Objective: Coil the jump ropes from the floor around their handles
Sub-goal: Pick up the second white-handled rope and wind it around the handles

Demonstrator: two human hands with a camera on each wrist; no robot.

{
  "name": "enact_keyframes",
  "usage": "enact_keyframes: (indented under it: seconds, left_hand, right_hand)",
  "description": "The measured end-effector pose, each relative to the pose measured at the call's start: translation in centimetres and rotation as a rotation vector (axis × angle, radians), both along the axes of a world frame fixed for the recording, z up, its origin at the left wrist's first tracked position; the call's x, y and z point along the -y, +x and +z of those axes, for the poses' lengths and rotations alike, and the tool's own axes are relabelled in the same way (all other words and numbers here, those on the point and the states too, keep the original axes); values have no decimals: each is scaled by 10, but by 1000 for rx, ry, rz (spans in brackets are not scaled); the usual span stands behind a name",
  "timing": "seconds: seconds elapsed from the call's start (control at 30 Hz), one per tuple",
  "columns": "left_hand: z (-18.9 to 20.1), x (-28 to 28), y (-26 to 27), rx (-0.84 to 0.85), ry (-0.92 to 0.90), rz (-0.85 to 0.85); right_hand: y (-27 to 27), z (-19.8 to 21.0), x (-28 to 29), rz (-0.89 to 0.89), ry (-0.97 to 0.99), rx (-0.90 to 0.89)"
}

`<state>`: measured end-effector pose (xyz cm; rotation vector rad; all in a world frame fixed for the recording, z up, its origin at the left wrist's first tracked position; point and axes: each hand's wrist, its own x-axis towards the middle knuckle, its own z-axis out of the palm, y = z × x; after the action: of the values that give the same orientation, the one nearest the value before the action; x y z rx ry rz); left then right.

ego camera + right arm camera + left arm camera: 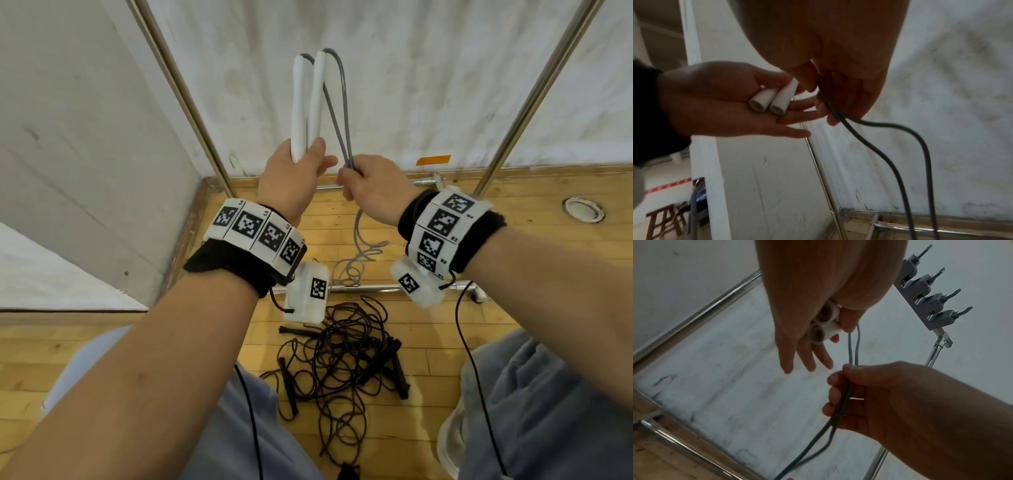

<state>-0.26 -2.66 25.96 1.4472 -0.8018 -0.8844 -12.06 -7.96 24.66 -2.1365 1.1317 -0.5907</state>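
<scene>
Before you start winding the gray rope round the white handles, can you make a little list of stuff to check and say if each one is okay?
1. Two white plastic handles side by side in the left hand: ok, thumb pins them.
2. Both strands of the thin gray rope held by the right hand: ok.
3. Any rope wound on the handles yet: not ok, none.
4. Slack gray rope on the wooden floor free of knots: cannot tell.
5. Gray rope clear of the tangled black jump ropes: ok, they look apart.
</scene>
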Motion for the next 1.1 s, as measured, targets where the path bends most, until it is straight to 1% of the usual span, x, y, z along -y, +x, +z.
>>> enact_keyframes:
  seconds: [0.03, 0.2, 0.3, 0.47, 0.6, 0.73, 0.8, 0.9, 1.0, 1.1]
  left_hand:
    - [1, 0, -2, -17, -12, -9]
    - [10, -2, -13, -243, -77, -102]
    - [12, -4, -17, -271, -75, -144]
    - [12, -4, -18, -324, -74, -145]
    - [18, -4, -16, -326, -111, -145]
    - [29, -2, -7, -455, -183, -135]
    - [31, -2, -1, -462, -173, -126]
    - [32, -1, 7, -421, -134, -36]
    - [32, -1, 15, -355, -142, 129]
    - [26, 0, 33, -203, -141, 317]
  right_hand:
    - [-1, 0, -2, 8, -5, 0]
    - [-3, -5, -15, 73, 2, -32]
    - [-5, -4, -18, 86, 29, -34]
    - [-4, -1, -22, 199, 58, -41]
    - [-6, -5, -19, 217, 64, -17]
    - [-8, -7, -14, 242, 97, -27]
    - [-9, -6, -11, 245, 149, 4]
    - [-9, -5, -9, 227, 214, 43]
    - [-10, -9, -10, 203, 225, 48]
    - [-9, -16, -16, 216, 303, 52]
